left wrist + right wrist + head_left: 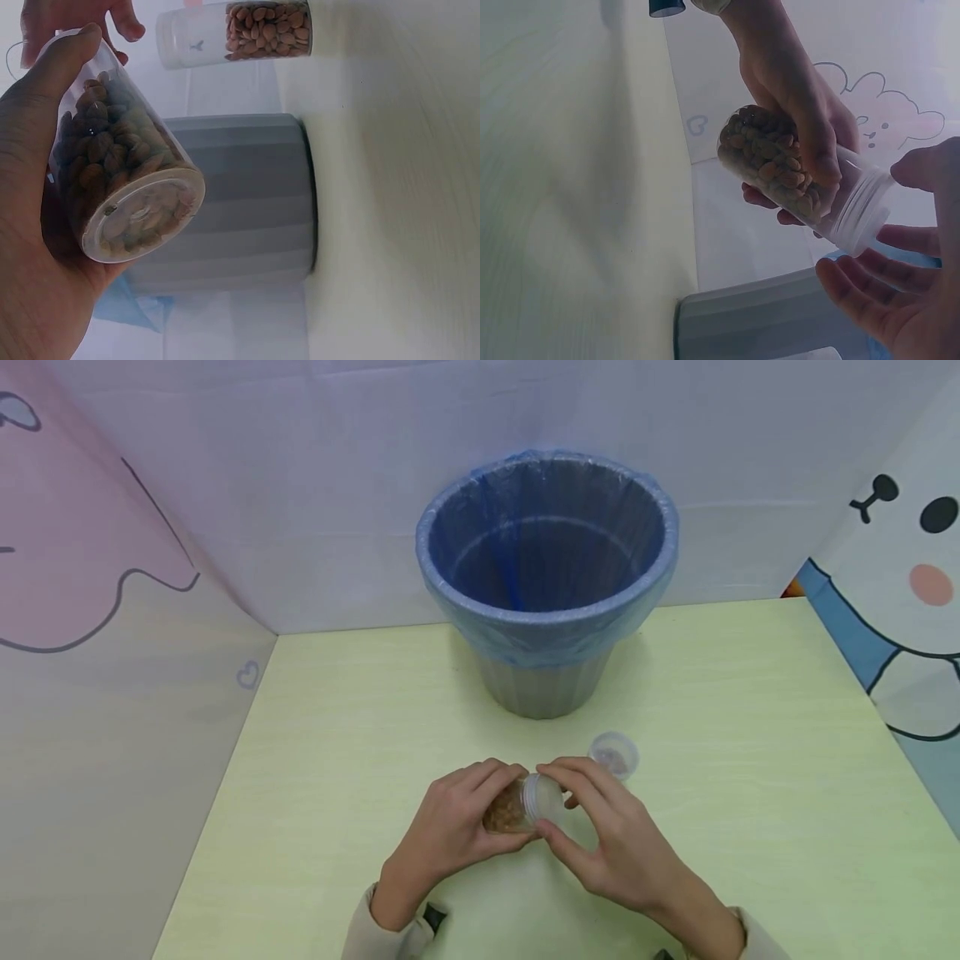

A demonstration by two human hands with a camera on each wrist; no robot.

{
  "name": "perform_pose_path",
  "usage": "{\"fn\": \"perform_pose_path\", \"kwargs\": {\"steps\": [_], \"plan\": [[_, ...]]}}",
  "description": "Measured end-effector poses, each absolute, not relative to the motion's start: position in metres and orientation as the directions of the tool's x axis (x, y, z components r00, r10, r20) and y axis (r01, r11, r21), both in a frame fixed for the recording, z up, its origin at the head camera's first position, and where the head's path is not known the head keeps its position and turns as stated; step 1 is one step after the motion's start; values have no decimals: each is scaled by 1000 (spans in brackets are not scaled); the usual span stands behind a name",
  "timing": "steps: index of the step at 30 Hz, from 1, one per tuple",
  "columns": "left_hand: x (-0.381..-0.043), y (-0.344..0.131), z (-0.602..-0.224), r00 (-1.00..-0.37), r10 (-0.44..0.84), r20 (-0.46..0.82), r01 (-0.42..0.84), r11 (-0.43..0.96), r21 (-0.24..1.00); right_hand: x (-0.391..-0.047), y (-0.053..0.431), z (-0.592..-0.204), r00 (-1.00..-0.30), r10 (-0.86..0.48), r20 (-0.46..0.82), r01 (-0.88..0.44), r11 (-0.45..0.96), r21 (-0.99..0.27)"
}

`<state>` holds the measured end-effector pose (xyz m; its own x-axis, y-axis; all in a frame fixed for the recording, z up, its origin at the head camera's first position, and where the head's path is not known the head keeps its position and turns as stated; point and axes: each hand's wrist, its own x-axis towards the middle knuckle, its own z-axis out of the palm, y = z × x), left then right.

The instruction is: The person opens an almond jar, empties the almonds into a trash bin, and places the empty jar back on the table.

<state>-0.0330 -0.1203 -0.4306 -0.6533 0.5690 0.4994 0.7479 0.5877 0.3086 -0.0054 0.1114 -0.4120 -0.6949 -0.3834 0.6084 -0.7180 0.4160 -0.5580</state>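
My left hand grips a clear plastic jar around its side. Brown almonds fill much of it, and the jar is tilted, its capped end towards the right. The thumb and fingers of my right hand pinch the rim of the translucent lid at that end. In the right wrist view the ridged neck shows beside the lid. Another almond jar stands upright on the table just beyond my right hand; from the head view its pale top shows.
A large grey bin with a blue plastic liner over its rim stands behind the hands, near the back wall. The pale yellow-green table is bordered by printed cloth panels on both sides.
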Motion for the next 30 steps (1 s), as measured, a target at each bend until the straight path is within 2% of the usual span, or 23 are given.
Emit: {"fn": "perform_pose_path", "kwargs": {"steps": [10, 30], "plan": [[-34, -120, -431, -645, 571, 508, 754, 582, 305, -4, 111, -410, -655, -407, 637, -753, 430, -498], [-35, -118, -430, -649, 574, 499, 753, 580, 311, -6, 113, -412, -651, -403, 643, -752, 461, -472]]}}
